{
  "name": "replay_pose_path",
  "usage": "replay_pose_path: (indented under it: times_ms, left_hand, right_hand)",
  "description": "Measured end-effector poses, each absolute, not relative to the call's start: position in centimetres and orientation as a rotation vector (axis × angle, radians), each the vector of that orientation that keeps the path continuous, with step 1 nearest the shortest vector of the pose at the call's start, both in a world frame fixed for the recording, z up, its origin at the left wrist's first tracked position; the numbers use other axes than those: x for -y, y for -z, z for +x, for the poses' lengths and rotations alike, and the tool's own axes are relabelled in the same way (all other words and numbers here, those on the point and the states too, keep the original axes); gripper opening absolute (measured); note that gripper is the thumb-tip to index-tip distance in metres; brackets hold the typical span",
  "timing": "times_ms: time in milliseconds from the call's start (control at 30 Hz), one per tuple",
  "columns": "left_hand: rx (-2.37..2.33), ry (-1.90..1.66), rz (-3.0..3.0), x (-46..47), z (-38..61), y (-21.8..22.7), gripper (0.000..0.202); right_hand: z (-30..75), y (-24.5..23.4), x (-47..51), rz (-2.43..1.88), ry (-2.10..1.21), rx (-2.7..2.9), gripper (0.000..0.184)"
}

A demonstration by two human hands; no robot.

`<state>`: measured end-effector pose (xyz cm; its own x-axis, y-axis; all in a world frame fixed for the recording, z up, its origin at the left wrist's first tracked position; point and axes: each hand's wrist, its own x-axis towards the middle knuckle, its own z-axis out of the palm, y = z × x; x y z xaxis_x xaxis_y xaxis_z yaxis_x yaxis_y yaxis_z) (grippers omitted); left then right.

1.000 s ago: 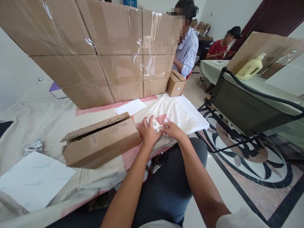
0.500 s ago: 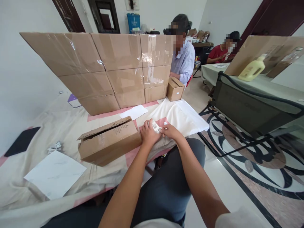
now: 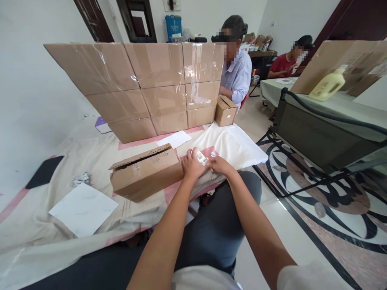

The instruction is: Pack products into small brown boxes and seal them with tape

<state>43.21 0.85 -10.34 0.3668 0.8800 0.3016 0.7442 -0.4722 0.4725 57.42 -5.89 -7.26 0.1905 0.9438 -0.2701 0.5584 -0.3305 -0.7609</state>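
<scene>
My left hand (image 3: 192, 164) is wrapped round a small white block (image 3: 201, 157) with square recesses in it; its exact kind does not show. At the block's near right end, my right hand (image 3: 220, 165) has its fingertips pinched together, and what lies between them is too small to make out. Just beyond the right fingers is a small whitish scrap (image 3: 213, 154) on the cloth. Left of my left hand, almost touching it, lies a long cardboard box (image 3: 148, 175) with a gap along its top flaps. A white sheet of paper (image 3: 174, 139) rests behind the box.
A wall of taped cardboard (image 3: 163, 64) stands across the table's back, with a small carton (image 3: 226, 111) at its right end. A marbled white sheet (image 3: 84, 209), crumpled paper (image 3: 81, 179) and a black flat object (image 3: 45, 172) lie left. A folding chair (image 3: 326, 137) and two people are beyond.
The whole view has shifted slightly to the right across the frame as my head turned a little. Both hands stay at the white block, with only slight finger movement.
</scene>
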Motion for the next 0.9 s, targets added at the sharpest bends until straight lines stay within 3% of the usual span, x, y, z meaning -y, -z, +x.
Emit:
replay_pose_path:
  times_ms: [100,400,733,900]
  left_hand:
    - [-1.445,-0.773,2.365,-0.8,43.2,10.3,0.093]
    - [-1.369,-0.909,2.322,-0.9,43.2,11.1,0.091]
    - [-0.808,-1.157,2.37,4.1,38.9,9.1,0.084]
    - [-0.558,-1.372,2.402,5.3,31.5,4.6,0.05]
  right_hand:
    - [57.7,7.4,6.2,-1.878,-1.013,1.394,0.023]
    - [55.8,5.5,5.1,-1.573,-0.887,1.359,0.033]
    - [53.9,3.4,5.6,-1.522,-0.662,1.402,0.029]
    - [50.6,1.3,7.7,-1.441,-0.54,1.648,0.023]
